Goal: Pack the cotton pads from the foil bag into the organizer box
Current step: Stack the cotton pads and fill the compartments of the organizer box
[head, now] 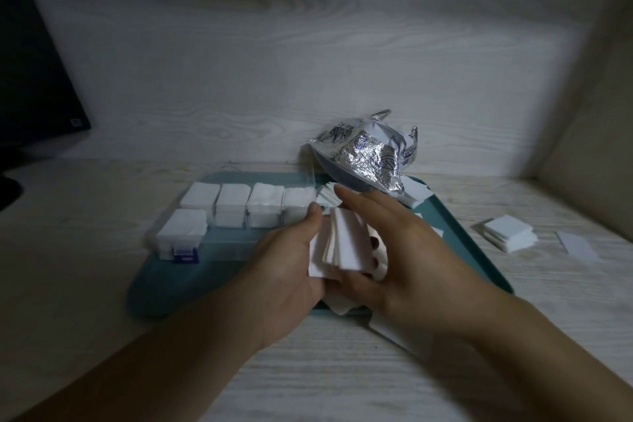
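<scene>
Between both hands stands a loose stack of white cotton pads (342,243), held on edge above the teal tray (219,271). My left hand (291,260) grips its left side with the thumb on top. My right hand (387,243) curls round its right side, fingertips showing through the pads. The clear organizer box (226,236) lies on the tray's left half, several of its compartments filled with white pads. The crumpled foil bag (370,158) lies at the tray's far right corner, its opening facing the box.
Loose pads (507,233) lie on the desk right of the tray, and more under my right wrist (387,329). A dark monitor (30,79) stands at the far left. A wood-grain wall rises behind and a side panel closes the right.
</scene>
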